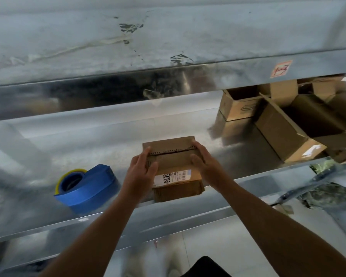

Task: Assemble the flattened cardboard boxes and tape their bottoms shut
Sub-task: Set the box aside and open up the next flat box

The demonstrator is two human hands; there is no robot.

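Small brown cardboard box sits near the front edge of the grey metal shelf, left hand and right hand fingers curled round opposite sides; likely light, stiff-cornered, flaps perhaps loose.

A small brown cardboard box sat at centre frame on the metal shelf, its flaps folded shut along a perforated seam, with a white printed label toward its near edge. A blue tape dispenser lay lower left. Open brown cartons stood upper right.

L hand, R hand, forearms bare; dark garment, pale shoe, blurry.
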